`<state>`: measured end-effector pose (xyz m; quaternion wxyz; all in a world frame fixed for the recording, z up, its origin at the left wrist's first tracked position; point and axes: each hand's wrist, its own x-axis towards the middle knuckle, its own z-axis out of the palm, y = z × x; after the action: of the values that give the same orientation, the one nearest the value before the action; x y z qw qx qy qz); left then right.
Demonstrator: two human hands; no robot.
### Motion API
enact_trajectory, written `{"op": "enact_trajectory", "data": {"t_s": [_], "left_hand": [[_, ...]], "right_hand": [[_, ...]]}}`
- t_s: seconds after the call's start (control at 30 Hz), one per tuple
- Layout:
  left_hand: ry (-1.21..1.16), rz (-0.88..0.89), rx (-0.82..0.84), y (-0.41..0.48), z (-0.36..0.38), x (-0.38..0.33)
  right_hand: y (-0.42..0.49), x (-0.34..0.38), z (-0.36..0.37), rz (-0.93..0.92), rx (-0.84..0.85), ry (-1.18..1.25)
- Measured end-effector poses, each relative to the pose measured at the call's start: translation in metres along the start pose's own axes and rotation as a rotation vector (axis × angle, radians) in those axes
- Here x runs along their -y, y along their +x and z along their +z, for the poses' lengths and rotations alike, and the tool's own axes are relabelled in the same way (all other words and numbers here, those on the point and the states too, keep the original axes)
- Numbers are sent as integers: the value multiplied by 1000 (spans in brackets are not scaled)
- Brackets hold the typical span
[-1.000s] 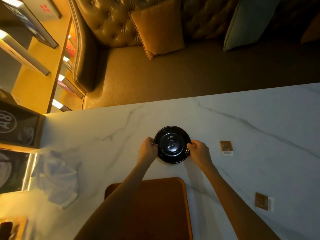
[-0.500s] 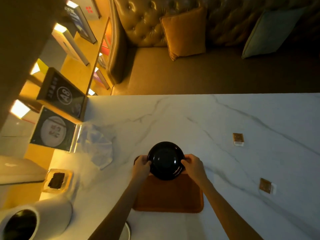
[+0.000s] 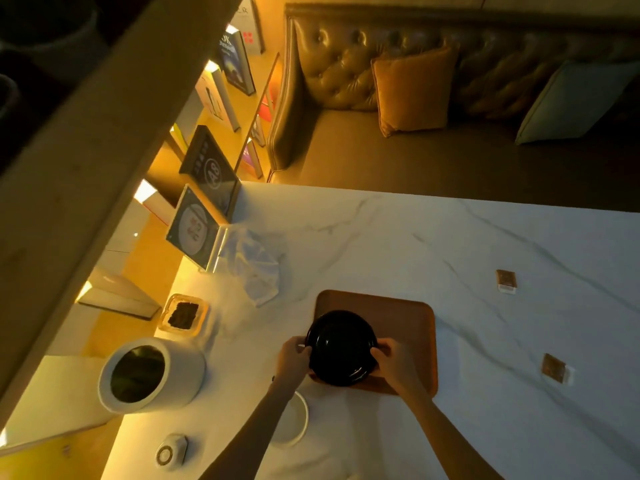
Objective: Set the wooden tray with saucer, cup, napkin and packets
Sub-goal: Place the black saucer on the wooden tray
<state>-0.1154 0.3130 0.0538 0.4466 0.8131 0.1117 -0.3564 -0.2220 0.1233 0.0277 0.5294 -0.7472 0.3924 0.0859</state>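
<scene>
A black saucer (image 3: 341, 348) is over the near left part of the wooden tray (image 3: 405, 327), which lies on the white marble table (image 3: 485, 237). My left hand (image 3: 292, 356) grips the saucer's left rim and my right hand (image 3: 393, 358) grips its right rim. Whether the saucer rests on the tray I cannot tell. A crumpled white napkin (image 3: 258, 268) lies to the left beyond the tray. Two brown packets (image 3: 506, 280) (image 3: 554, 368) lie to the right of the tray. A white cup (image 3: 294, 419) sits near my left forearm, partly hidden by it.
A white cylindrical container (image 3: 152, 374) and a small dish with dark contents (image 3: 183, 313) stand at the table's left edge. A small round white device (image 3: 169, 452) lies near the front. Display cards (image 3: 194, 226) and books line the left side. A leather sofa with cushions (image 3: 415, 88) is beyond the table.
Both hands have brought the saucer from the table beyond the tray back toward me, over the tray's near left part. The view has shifted, showing more of the table's left side.
</scene>
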Motion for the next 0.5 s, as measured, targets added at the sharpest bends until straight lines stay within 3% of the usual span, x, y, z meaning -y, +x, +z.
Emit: {"op": "enact_trajectory", "data": {"t_s": [0.5], "left_hand": [[188,80,111,4,-9,0]], "right_hand": [[-3,1,9,70,24,39]]}}
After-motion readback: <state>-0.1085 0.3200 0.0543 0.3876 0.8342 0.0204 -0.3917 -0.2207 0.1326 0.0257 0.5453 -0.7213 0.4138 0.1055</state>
